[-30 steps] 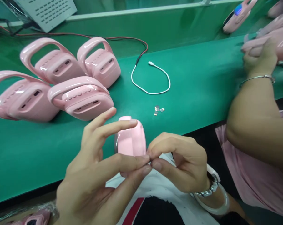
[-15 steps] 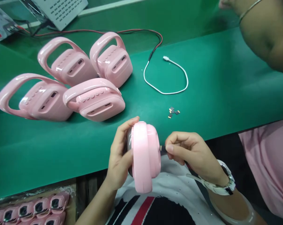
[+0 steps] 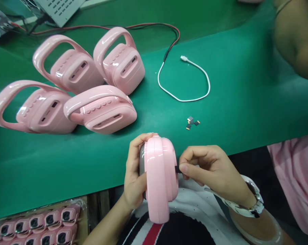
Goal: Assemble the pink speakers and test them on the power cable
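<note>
My left hand (image 3: 133, 177) grips a pink handled speaker (image 3: 160, 177), held upright on edge at the near rim of the green bench. My right hand (image 3: 207, 168) pinches a small dark card (image 3: 177, 169) and presses it against the speaker's right side. A few more small cards (image 3: 192, 122) lie loose on the green mat just beyond my right hand.
Several pink speakers (image 3: 100, 109) lie grouped at the left on the green bench (image 3: 245, 98). A white cable (image 3: 194, 98) joined to a red-black wire (image 3: 148, 26) curls behind the cards. A co-worker's arm (image 3: 294, 44) is at top right. A tray of pink parts (image 3: 33, 224) sits bottom left.
My hands drew back from the camera and the speaker turned edge-on in my left hand. My right hand brought the small card up against its side. The co-worker's arm lifted away.
</note>
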A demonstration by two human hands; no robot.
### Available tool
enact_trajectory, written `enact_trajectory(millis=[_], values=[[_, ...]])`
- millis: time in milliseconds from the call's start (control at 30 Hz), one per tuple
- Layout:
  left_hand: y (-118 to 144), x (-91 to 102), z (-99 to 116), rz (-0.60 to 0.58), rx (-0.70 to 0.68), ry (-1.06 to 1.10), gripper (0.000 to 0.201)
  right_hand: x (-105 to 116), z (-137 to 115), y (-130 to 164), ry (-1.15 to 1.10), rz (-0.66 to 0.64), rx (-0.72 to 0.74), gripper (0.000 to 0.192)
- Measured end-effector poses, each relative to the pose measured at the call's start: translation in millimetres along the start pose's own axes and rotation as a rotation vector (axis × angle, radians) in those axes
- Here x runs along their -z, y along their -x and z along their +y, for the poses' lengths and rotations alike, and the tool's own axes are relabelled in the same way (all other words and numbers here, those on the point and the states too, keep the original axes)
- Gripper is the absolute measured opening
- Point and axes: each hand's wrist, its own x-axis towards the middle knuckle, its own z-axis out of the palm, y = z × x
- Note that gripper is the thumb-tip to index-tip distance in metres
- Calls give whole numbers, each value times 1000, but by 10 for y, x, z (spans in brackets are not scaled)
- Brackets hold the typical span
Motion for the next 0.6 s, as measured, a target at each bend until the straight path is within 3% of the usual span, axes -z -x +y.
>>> enact_trajectory(millis=[300, 600], values=[[6, -6, -16, 3, -44, -15, 40, 47, 2, -7, 163, -36, 98, 15], [19, 9, -13, -6, -11, -8, 42, -84, -52, 6, 155, 36, 65, 17]])
